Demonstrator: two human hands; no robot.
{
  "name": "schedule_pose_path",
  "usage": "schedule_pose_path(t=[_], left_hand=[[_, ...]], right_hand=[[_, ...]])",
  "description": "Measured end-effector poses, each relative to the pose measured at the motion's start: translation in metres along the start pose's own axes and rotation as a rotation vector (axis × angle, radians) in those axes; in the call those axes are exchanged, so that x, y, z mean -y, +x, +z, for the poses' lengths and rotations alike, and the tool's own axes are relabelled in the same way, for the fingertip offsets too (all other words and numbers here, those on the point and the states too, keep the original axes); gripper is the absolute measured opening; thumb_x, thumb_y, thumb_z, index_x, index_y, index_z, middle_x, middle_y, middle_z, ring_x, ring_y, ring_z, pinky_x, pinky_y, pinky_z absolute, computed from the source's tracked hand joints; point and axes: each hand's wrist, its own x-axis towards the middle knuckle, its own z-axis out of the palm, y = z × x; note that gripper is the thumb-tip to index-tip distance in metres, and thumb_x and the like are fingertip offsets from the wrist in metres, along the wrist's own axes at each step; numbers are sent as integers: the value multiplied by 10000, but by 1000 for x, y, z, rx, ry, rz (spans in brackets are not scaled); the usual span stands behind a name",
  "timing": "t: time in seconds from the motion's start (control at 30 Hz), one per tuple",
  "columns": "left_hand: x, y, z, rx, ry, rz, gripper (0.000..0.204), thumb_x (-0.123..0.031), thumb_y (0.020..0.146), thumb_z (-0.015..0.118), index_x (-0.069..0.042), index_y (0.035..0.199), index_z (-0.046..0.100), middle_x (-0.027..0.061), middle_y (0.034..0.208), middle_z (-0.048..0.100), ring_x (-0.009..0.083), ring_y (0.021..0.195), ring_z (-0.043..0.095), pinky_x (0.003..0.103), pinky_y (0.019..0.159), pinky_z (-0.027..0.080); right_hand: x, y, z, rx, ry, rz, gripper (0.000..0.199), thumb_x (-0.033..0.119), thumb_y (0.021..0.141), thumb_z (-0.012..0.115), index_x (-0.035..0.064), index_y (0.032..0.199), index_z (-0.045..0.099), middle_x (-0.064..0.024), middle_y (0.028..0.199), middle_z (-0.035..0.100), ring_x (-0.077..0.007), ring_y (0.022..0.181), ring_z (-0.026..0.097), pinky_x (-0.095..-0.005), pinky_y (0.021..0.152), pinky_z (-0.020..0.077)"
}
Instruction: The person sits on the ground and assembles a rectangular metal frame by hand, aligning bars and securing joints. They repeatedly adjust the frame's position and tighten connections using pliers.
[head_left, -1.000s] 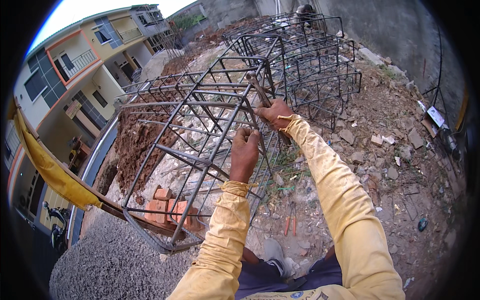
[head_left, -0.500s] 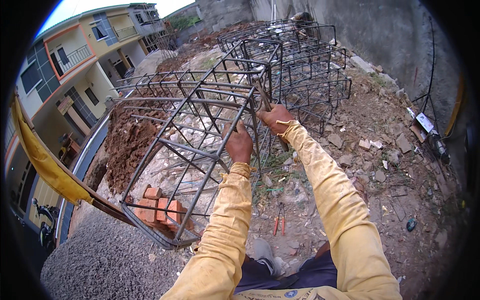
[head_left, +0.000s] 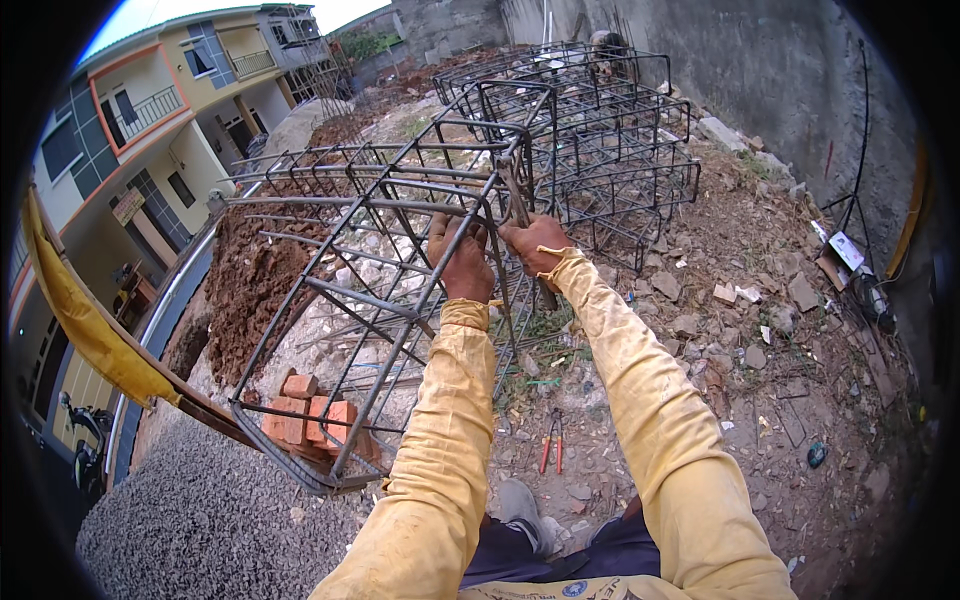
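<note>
A long cage of dark steel rebar lies in front of me, running from lower left to the far middle. My left hand grips one of the cage's bars near its upper edge. Close beside it, my right hand is closed on a thin metal hand tool that pokes up against the same corner of the cage. Both arms wear yellow long sleeves. The tool's tip is hidden among the bars.
More rebar cages lie behind. Red-handled pliers rest on the rubble ground by my feet. Red bricks sit under the cage's near end. A soil mound, a gravel strip, a grey wall and houses surround the site.
Both hands have stayed on the cage's top corner; the view has shifted slightly, and my left hand has moved closer to my right hand.
</note>
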Motion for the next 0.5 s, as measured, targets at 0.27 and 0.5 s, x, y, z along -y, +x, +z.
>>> schedule_pose_path(t=[0.27,0.5], left_hand=[[14,14,8,-112,-33,71,529,90,873,493,-137,1313,307,100,947,578,177,755,605,284,600,516],[14,16,6,-134,-145,12,391,71,875,526,-91,1215,425,89,931,587,182,734,622,298,601,538]], right_hand=[[-7,8,1,12,16,-7,228,249,827,683,22,847,672,-73,738,662,-168,687,611,-315,655,477],[-9,9,2,30,7,-13,227,248,833,680,22,848,670,-69,736,656,-166,683,605,-317,649,475]])
